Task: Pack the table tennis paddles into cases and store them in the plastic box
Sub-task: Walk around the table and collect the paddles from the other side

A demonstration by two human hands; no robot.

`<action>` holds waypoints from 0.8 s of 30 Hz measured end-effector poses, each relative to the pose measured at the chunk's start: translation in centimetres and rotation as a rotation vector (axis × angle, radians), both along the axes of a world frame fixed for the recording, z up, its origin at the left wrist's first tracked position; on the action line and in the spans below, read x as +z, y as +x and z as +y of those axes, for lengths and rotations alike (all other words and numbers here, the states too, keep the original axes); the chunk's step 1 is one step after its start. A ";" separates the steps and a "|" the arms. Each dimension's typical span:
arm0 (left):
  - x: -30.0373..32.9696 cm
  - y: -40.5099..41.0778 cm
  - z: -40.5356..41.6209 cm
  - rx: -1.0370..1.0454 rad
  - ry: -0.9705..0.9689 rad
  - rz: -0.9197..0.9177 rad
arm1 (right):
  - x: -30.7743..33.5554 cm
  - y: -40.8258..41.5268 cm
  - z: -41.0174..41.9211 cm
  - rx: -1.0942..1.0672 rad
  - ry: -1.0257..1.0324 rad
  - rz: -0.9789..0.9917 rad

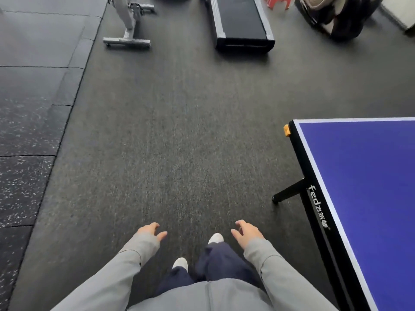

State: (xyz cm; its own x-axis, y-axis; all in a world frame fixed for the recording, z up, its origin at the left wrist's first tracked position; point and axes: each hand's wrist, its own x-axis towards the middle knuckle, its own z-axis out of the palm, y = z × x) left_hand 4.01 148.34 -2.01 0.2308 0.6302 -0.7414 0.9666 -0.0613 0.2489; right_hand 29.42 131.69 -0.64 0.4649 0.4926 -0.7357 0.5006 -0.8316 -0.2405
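While the person stands on the dark grey carpeted floor [179, 131], both hands hang low and near, holding nothing: left hand [151, 232] with fingers [162, 235] loosely curled and spread, right hand [246, 232] the same, relaxed, apart from each other. No paddles, cases or plastic box in view, so their place, pointing direction and long axis cannot be told. Blue table tennis worktop with white edge line and black frame [359, 176] sits at right, only a bare corner showing, nothing on that part; the things may lie further along it, a guess. Judgement only: paddles should be light and stiff, rubber faces grippy, best taken by the handle; cases likely soft, need both hands to hold open. Far side: grey metal exercise machine base [126, 40] far left, black padded bench with grey trim [240, 21] far centre, dark bags [336, 16] far right.
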 end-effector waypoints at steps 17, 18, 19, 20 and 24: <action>1.9 32.1 21.0 -0.254 0.079 -0.030 | -0.2 28.1 17.1 -0.282 0.064 0.027; 2.0 33.7 21.9 -0.270 0.069 -0.031 | -0.1 29.1 18.1 -0.303 0.076 0.033; 2.0 35.2 22.9 -0.287 0.057 -0.027 | -0.1 30.1 18.9 -0.318 0.081 0.041; 1.9 36.6 23.9 -0.294 0.042 -0.029 | -0.2 31.1 19.7 -0.333 0.084 0.046; 1.0 41.7 28.9 -0.328 0.017 -0.064 | -0.7 34.8 23.4 -0.385 0.063 0.050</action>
